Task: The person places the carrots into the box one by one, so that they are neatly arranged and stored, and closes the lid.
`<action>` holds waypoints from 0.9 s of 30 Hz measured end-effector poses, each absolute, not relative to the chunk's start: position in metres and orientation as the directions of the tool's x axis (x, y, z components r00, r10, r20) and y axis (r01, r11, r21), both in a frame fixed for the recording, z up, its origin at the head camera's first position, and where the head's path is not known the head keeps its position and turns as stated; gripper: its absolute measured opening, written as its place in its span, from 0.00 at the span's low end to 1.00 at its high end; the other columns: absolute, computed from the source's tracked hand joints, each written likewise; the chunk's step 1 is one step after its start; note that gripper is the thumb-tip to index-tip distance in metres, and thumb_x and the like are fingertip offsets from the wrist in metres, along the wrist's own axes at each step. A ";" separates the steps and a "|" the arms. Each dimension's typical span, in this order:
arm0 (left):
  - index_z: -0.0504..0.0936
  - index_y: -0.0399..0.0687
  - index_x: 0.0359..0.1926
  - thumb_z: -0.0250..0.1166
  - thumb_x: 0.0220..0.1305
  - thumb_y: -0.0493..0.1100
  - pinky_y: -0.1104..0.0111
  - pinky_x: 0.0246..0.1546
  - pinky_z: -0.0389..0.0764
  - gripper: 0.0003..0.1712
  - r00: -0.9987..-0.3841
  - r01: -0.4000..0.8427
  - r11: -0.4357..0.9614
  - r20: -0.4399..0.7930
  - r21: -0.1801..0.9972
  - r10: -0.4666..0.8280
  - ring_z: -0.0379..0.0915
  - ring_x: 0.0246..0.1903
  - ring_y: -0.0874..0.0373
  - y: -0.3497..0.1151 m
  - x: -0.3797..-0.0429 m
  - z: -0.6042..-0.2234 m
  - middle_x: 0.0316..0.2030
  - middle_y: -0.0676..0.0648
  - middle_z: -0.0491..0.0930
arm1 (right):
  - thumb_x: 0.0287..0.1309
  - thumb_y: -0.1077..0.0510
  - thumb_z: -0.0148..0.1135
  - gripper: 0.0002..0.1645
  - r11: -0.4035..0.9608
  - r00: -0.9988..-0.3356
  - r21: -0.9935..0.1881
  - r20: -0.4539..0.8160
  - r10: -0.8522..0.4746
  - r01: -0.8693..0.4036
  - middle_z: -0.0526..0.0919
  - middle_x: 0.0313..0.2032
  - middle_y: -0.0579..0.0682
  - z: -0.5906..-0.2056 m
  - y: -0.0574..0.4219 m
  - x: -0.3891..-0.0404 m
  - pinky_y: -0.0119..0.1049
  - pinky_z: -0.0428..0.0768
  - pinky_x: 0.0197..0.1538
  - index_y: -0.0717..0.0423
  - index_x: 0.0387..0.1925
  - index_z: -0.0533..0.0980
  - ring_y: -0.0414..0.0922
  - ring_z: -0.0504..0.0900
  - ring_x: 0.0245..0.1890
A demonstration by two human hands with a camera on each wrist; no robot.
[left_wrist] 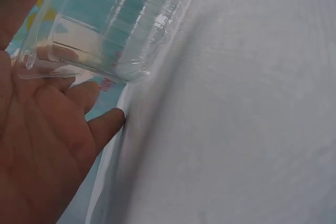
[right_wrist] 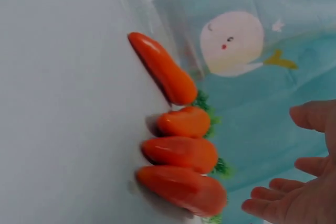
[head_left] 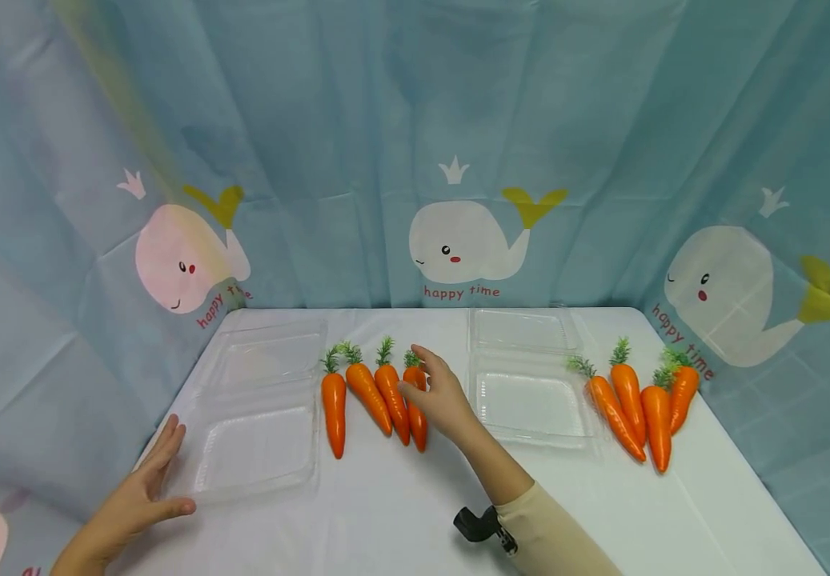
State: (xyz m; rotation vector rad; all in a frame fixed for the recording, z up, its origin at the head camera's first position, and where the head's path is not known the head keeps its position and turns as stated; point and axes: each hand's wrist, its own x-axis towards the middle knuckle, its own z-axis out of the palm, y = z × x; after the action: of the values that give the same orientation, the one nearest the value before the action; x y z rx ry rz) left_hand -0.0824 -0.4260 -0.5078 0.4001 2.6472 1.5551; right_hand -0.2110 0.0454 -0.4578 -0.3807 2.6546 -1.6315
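My left hand (head_left: pixel 137 496) is beside the near left corner of a clear plastic clamshell box (head_left: pixel 256 490), fingers spread and thumb apart. In the left wrist view its fingers overlap the edge of the clear box (left_wrist: pixel 100 30). Over the rightmost carrot (head_left: pixel 418 428) of the middle row reaches my right hand (head_left: pixel 447 400), fingers extended and holding nothing. That row has several orange carrots with green tops, a leftmost carrot (head_left: pixel 334 412) among them. From the right wrist, the carrots (right_wrist: pixel 181 153) lie across from the spread fingers of the right hand (right_wrist: pixel 304 198).
A second clear clamshell box (head_left: pixel 530 437) lies with its lid folded back, right of the middle row. Several more carrots (head_left: pixel 627 404) are bunched near the table's right edge. Blue curtains with whale prints (head_left: pixel 468 240) hang around the white table (head_left: pixel 386 520).
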 end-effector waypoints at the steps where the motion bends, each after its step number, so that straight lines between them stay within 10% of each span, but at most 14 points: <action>1: 0.37 0.55 0.83 0.73 0.59 0.28 0.96 0.61 0.49 0.66 -0.964 0.203 0.474 0.091 0.857 0.249 0.30 0.70 0.91 -0.426 -0.083 -0.508 0.81 0.60 0.22 | 0.64 0.50 0.68 0.42 0.426 -0.971 -0.882 0.125 -0.203 -0.203 0.68 0.73 0.55 -0.460 0.042 -0.211 0.60 0.73 0.70 0.47 0.76 0.64 0.59 0.71 0.70; 20: 0.28 0.62 0.82 0.74 0.60 0.32 0.97 0.57 0.55 0.71 -0.978 0.138 0.467 0.047 0.874 0.201 0.37 0.67 0.95 -0.428 -0.108 -0.504 0.80 0.65 0.24 | 0.63 0.59 0.67 0.38 0.423 -0.985 -0.891 0.165 -0.044 -0.168 0.68 0.71 0.60 -0.498 0.023 -0.224 0.60 0.68 0.73 0.56 0.73 0.67 0.59 0.68 0.71; 27: 0.29 0.46 0.82 0.68 0.60 0.22 0.89 0.61 0.66 0.66 -0.960 0.197 0.239 0.138 0.951 0.242 0.44 0.71 0.88 -0.429 -0.115 -0.510 0.82 0.59 0.28 | 0.61 0.60 0.69 0.40 0.438 -0.994 -0.893 0.111 -0.011 -0.104 0.70 0.69 0.61 -0.512 0.023 -0.231 0.57 0.76 0.68 0.56 0.73 0.67 0.58 0.73 0.66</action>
State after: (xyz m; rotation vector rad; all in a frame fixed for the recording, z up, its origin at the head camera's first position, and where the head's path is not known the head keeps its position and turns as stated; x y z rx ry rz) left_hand -0.1153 -0.4287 -0.5101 0.4327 2.4424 1.8661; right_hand -0.2312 0.0227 -0.5122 -0.1106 2.7371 -1.7104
